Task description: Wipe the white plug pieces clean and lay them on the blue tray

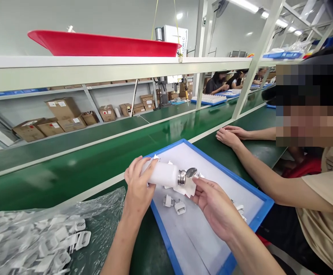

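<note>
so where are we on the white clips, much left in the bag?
Done: hard to count; a few small white parts lie in the blue-rimmed tray. In hand: the left hand holds a white cylinder tool by its body, while the right hand holds a white piece at its metal tip. Left: the clear bag beside the tray looks well stocked with white clips.

Factory assembly line: green conveyor belt [69, 152], seated workers [217, 82].

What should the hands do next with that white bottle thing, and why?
Probably press the small white plastic piece in the right hand against the shiny metal tip of the white cylinder, since the left hand holds it level over the blue-rimmed tray.
</note>
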Motion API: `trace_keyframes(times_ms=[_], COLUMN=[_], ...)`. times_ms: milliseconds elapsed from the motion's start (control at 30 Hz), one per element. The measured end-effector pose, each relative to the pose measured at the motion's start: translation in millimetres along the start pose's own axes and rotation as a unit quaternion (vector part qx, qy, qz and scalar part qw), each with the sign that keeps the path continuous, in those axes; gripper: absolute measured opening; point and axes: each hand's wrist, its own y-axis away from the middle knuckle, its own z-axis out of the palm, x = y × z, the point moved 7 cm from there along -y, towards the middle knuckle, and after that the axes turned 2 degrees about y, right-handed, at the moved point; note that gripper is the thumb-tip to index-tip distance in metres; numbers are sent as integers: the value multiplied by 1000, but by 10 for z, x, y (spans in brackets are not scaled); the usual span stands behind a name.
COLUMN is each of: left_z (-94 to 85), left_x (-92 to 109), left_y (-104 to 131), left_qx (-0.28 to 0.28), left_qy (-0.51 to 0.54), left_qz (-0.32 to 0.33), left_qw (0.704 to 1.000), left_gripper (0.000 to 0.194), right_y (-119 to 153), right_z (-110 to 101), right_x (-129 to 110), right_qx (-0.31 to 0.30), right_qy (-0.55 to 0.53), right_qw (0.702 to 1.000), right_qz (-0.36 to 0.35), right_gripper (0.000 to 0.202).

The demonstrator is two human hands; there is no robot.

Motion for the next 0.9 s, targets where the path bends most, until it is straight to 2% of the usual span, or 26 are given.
trace_keyframes(times_ms=[333, 600, 800, 900], left_z=[-67, -139, -128, -120], left_x=[42, 47, 24, -12], left_y=[-36, -35, -24, -16], left_qx=[-20, -19, -32, -32], left_qy=[-54, -59, -44, -38], left_qz=[52, 52, 42, 34], left_qw=[997, 997, 998, 998], left_gripper=[63, 64, 67, 67], right_y=[-7, -18, -8, 6], right_z=[14, 64, 60, 81], right_x=[127, 162, 188, 180], right_qx=[3, 2, 2, -2], right_qy=[-3, -4, -9, -12], right_qw=[1000, 1000, 1000, 1000], right_qz=[8, 5, 10, 12], right_gripper=[7, 11, 16, 11])
